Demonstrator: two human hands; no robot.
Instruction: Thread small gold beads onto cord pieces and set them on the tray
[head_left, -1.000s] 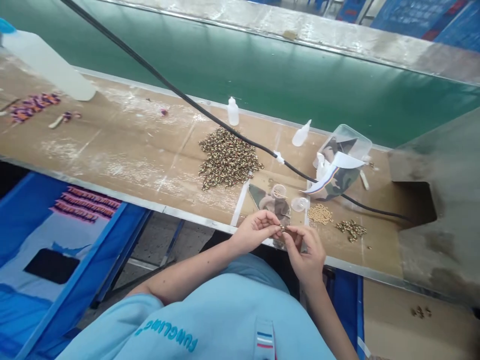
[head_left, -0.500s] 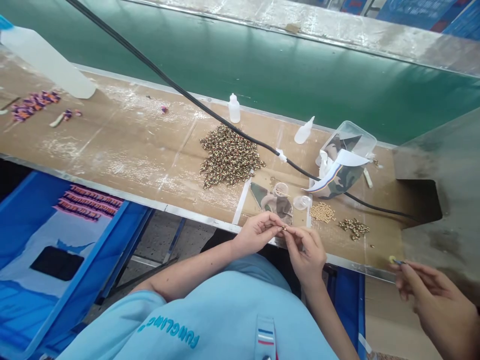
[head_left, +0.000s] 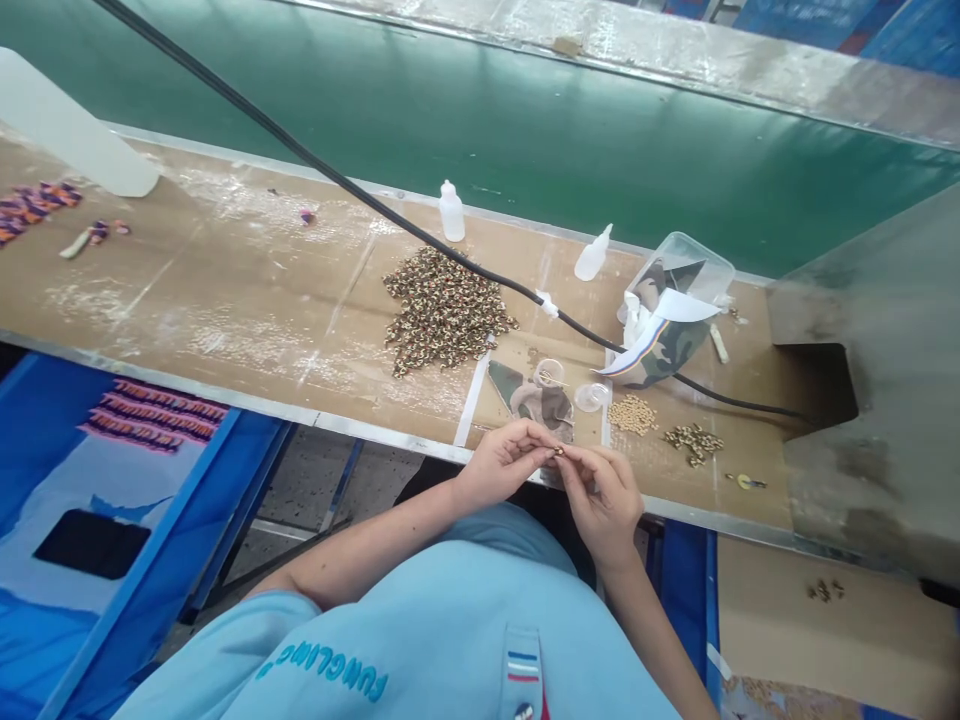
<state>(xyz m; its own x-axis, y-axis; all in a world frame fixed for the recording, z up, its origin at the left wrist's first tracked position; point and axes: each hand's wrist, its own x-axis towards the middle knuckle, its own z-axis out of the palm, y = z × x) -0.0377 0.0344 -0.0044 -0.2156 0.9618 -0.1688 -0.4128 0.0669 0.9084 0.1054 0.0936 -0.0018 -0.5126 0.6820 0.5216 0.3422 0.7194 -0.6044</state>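
Note:
In front of my waist, my left hand point(head_left: 504, 464) and my right hand point(head_left: 606, 498) meet at the bench edge. Both pinch one tiny dark-and-gold piece point(head_left: 559, 451) between thumb and fingertips; its exact shape is mostly covered. Just beyond my fingers lies a camouflage cloth point(head_left: 551, 408), with a small clear round dish point(head_left: 549, 373) at its far edge and a clear lid-like disc point(head_left: 591, 397) beside it. Farther off is a large heap of similar small brown-and-gold pieces point(head_left: 446, 310). To the right sit a patch of beige beads point(head_left: 631, 414) and a smaller group of patterned pieces point(head_left: 694, 442).
A black cable point(head_left: 337, 180) crosses above the bench. Two white squeeze bottles point(head_left: 451, 212) stand or lean at the back. A clear tub point(head_left: 705, 262) holds camouflage cloth. A yellow-ended small item point(head_left: 746, 482) lies right. Blue bin point(head_left: 142, 600) lower left holds a dark phone-like slab point(head_left: 94, 543).
Another person's hand at the right has left the view, and the yellow-ended item it held now lies on the bench. My hands keep their pinch; the view has shifted slightly.

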